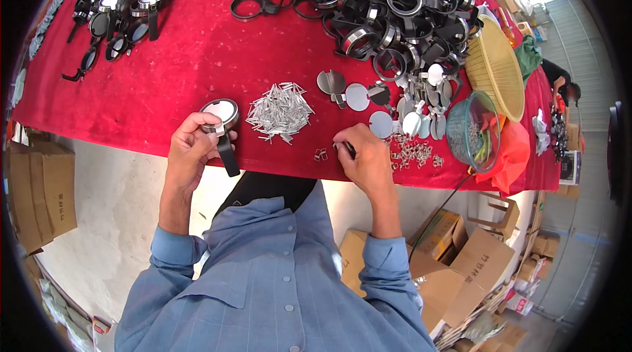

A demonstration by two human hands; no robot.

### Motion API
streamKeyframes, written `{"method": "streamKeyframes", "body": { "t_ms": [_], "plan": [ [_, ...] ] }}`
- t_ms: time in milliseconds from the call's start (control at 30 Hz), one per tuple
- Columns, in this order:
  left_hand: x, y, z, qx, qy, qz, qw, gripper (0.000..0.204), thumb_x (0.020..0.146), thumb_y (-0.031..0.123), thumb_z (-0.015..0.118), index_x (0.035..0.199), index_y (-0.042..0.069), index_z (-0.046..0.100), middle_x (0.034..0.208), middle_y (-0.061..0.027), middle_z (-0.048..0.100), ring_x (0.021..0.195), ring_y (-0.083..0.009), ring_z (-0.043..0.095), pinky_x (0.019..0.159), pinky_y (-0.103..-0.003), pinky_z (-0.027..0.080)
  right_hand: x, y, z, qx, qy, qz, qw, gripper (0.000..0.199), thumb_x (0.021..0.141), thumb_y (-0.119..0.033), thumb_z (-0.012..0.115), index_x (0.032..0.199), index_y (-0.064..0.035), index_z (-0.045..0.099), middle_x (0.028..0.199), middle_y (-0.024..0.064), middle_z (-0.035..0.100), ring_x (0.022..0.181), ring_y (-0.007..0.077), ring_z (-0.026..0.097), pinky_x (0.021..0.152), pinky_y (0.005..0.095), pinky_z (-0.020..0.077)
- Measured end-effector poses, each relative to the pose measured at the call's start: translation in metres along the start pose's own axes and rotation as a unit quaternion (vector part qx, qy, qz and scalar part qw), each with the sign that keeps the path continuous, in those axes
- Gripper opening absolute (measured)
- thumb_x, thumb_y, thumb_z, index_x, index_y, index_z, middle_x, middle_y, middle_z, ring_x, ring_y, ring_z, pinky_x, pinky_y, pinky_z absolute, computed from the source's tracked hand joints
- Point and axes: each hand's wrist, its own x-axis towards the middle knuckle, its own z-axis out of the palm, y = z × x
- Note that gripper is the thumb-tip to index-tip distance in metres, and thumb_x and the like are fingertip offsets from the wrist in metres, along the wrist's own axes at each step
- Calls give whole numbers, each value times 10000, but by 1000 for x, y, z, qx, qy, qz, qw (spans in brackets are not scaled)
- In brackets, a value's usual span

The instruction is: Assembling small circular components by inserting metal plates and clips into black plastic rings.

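Observation:
My left hand (191,147) is closed around a round black-rimmed lid (220,112) with a shiny silver disc, at the table's near edge. A black handle-like strip hangs down from that lid, past my fingers. My right hand (364,158) is closed in a pinch over the red cloth. A small dark object peeks out among its fingers, but its kind is hidden. Just left of those fingers lie a few small wire clips (320,154). Between my hands is a heap of thin silver pins (280,113).
Loose silver discs (357,97) and more small metal clips (413,152) lie to the right. Beyond are a heap of black ring-shaped parts (405,0), a yellow basket (495,66) and a green-tinted clear bowl (473,131). Assembled lids (108,3) lie far left. Cardboard boxes (471,273) stand below the table.

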Motion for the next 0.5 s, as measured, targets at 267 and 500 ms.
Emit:
{"method": "streamKeyframes", "body": {
  "t_ms": [267,500],
  "plan": [
    [-1,1,1,-2,3,-1,1000,232,926,-47,522,1144,1,583,1107,-177,673,998,-256,723,854,-380,632,6,2,-1,-87,72,72,991,109,838,-93,731,916,-50,669,872,139,672,728,371,674,636,462,536],
    [-1,0,-2,-1,-1,6,1000,252,908,-59,513,1142,0,587,1120,-184,673,985,-264,726,859,-390,629,30,1,-11,-74,112,-24,991,208,854,-37,704,1058,-80,699,959,120,653,769,367,673,664,444,547]
  ]
}}
